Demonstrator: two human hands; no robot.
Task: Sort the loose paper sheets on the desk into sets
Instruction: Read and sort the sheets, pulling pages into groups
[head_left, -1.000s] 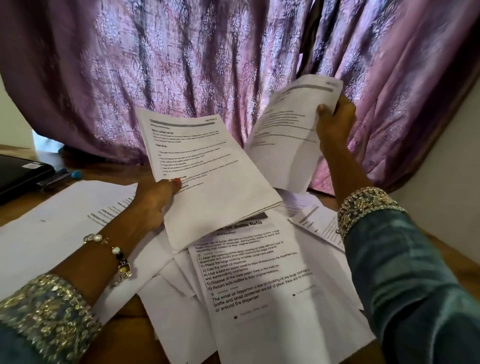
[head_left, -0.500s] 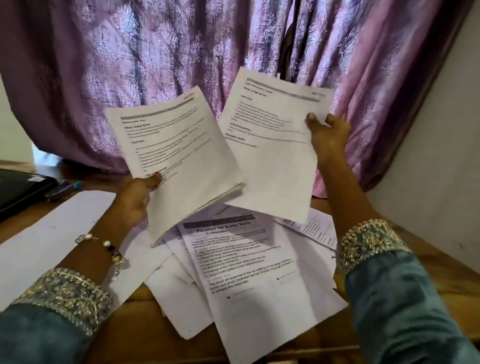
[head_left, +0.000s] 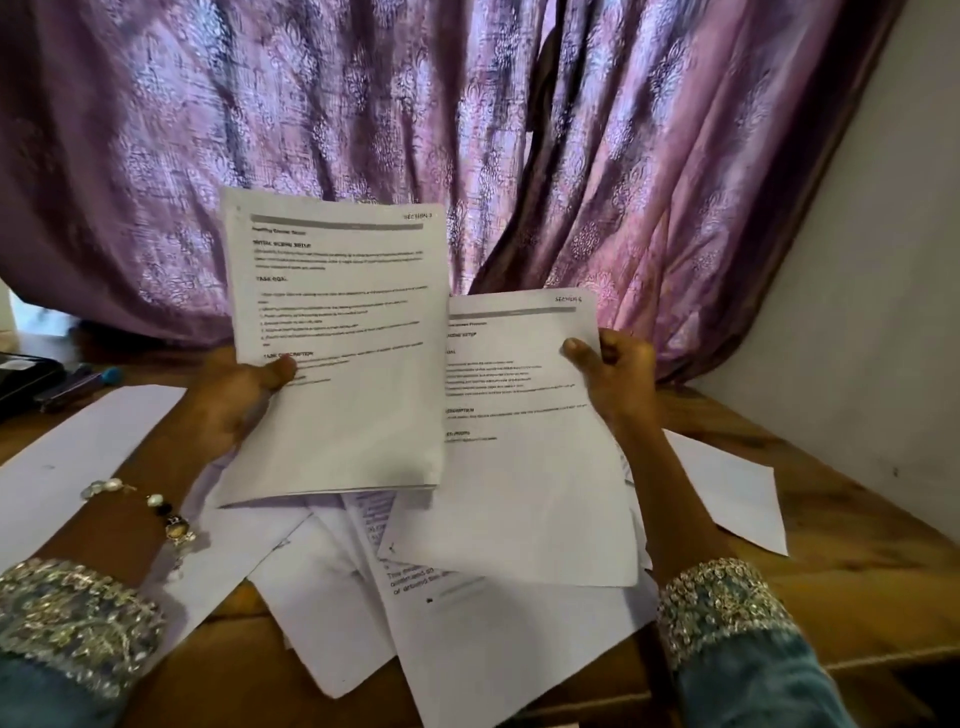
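Two lots of paper are up off the desk. The left hand (head_left: 234, 395) grips a thin stack of sheets (head_left: 337, 353), thumb pressed on the printed front near the left edge, fingers curled out of sight behind. The top page stands nearly upright, facing the person, with a grey bar across its head and a small label in the top right corner; the print is too blurred to read with certainty. The layered bottom edge shows more than one page in that stack.

Just beside it, lower and to the right, the right hand (head_left: 618, 374) pinches a single sheet (head_left: 519, 467) at its right edge, thumb on the front, fingers curled round the back. This page carries the same grey bar and corner label. Its left edge slips behind the stack, so the two overlap.

Below both, a loose pile of sheets (head_left: 457, 623) lies scattered on the wooden desk (head_left: 831, 597), fanned at crossed angles, one showing a few lines of larger print. A blank-looking sheet (head_left: 67, 457) lies off to the left under the left forearm, and another sheet (head_left: 727, 493) lies to the right, past the right wrist.

Both wrists have embroidered, sequinned cuffs (head_left: 722, 608) on blue sleeves, and a beaded bracelet (head_left: 150, 504) circles the left forearm. At the far left edge sits a dark flat case (head_left: 26, 379) with a blue-tipped pen (head_left: 88, 382) next to it. A purple patterned curtain (head_left: 363, 130) hangs behind the desk, and a pale wall (head_left: 857, 286) rises on the right.
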